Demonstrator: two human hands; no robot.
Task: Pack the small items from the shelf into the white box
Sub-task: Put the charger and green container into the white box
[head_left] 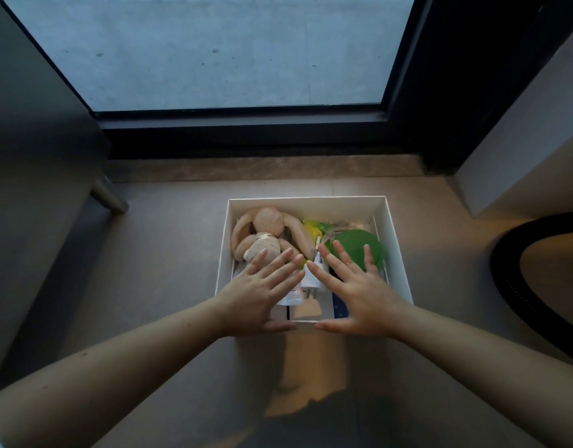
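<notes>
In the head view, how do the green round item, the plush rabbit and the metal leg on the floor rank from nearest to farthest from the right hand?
From the right hand:
1. Green round item, at its fingertips, right side of the white box.
2. Plush rabbit, left side of the box.
3. Metal leg, far left, outside the box.

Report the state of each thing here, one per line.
White cardboard box: open, lidless, on the floor.
Beige plush rabbit: lying in the box, left side.
Green round item: in the box, right side.
White plug adapter: in the box, middle.
Left hand: open, fingers spread over the box.
Right hand: open, fingers spread over the box.
</notes>
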